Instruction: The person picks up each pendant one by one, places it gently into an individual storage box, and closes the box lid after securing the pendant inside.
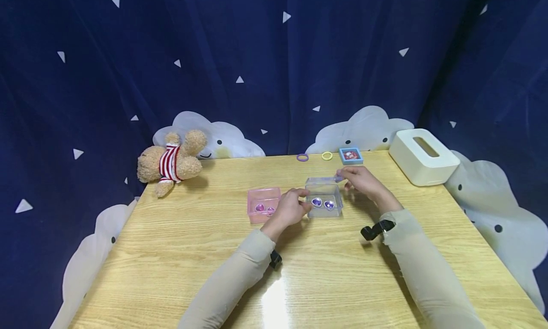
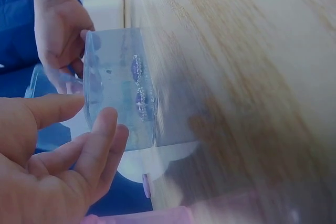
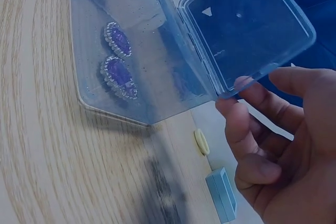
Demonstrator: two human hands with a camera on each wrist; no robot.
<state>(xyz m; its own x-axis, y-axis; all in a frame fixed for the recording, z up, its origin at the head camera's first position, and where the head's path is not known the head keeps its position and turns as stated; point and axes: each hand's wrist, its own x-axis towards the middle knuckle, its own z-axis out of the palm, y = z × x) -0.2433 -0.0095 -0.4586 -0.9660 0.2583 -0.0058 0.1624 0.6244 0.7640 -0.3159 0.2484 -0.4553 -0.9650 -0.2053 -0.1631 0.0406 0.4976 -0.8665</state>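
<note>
A clear box stands on the table, its lid swung up at the far side. Two purple gems with beaded rims, one a purple gem, lie inside. My left hand is at the box's left wall, fingertips at the rim and over the outer face, with a gap between thumb and fingers. At the lid's right corner, my right hand pinches the edge between thumb and finger. Left of the clear box is a pink box with pink gems, partly covered by my left hand.
Along the back edge lie a purple ring, a yellow ring and a small blue-framed square. A white tissue box stands at the back right. A teddy bear in a striped shirt lies at the back left.
</note>
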